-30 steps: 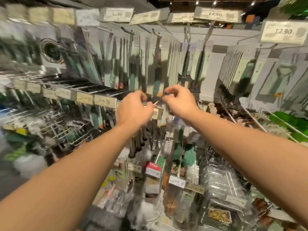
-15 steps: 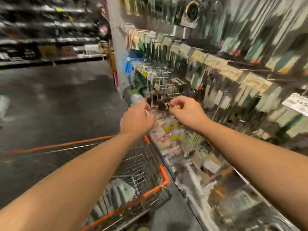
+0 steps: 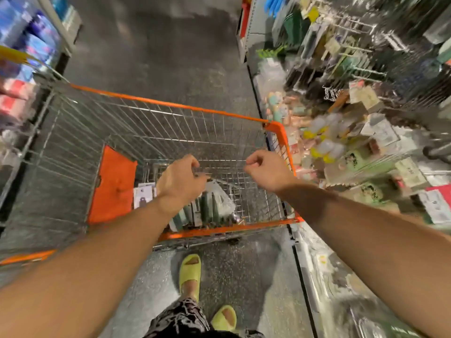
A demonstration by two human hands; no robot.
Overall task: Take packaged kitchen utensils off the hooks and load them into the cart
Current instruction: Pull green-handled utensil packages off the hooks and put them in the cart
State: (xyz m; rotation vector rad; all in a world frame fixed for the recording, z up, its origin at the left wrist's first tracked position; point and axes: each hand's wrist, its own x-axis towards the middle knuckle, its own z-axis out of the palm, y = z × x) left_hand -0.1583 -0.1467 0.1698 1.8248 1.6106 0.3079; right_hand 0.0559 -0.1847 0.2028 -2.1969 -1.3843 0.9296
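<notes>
Head view, looking down into a wire cart (image 3: 170, 106) with orange rim trim, standing on the aisle floor with the hook display (image 3: 353, 69) along its right side. Both hands hover over the basket near its right side. The left hand (image 3: 181, 181) has its fingers curled inward; something dark and thin seems to sit at the fingertips, but blur prevents saying whether it is a held item. The right hand (image 3: 264, 170) is closed into a loose fist with thumb against forefinger; whether it pinches anything cannot be told.

Packaged utensils (image 3: 210, 203), dark green handles on pale card backing under clear film, lie in the basket at its near edge, just below the left hand. Beside them, toward the near-left corner, lies a white-carded package (image 3: 142, 196), touching an orange panel (image 3: 112, 186) that leans inside the cart's left part. The person's yellow-green slippers (image 3: 190, 274) stand on the floor just behind the cart.

Handling, as judged: such packs are light and flat, the card stiff but bendable, the film slippery. A pinch at the top of the card near the hang-hole should hold best; gripping over the blister risks slipping or crushing. Dropped flat, they should stack without harm.
</notes>
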